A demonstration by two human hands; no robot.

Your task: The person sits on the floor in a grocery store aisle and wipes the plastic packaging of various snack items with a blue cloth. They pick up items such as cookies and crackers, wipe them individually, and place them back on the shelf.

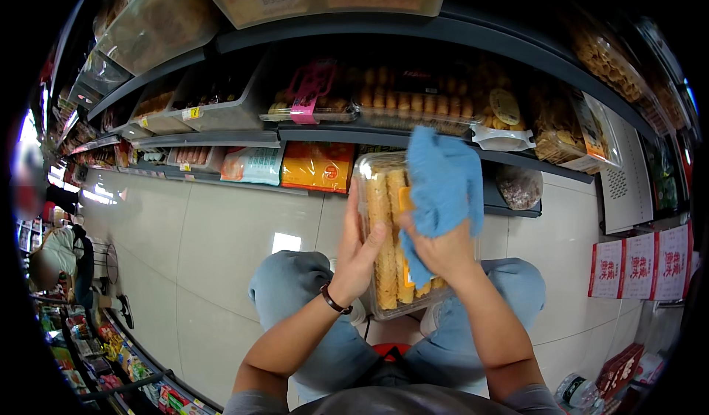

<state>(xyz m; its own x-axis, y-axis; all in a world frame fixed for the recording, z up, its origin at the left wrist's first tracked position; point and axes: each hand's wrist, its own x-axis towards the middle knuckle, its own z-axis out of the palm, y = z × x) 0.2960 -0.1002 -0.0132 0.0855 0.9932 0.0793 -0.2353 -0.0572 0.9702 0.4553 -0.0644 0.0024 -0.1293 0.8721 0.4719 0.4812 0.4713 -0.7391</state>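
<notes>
A clear plastic box of egg rolls (382, 238) is tilted up above my knees. My left hand (357, 254) grips its left side, with the thumb over the lid and the fingers along the edge. A blue cloth (446, 182) is bunched in my right hand (440, 249), pressed against the lid's right half. The cloth covers much of an orange label (406, 199) on the box. My right hand looks slightly blurred.
Ahead stands a grey shelf (354, 132) holding boxed cookies (415, 102), a pink-labelled pack (304, 96) and an orange bag (317, 167). Red-and-white cartons (637, 265) and a plastic bottle (579, 390) are at right. A person (66, 265) bends near the left-hand shelves. Pale tiles (221, 232) cover the floor.
</notes>
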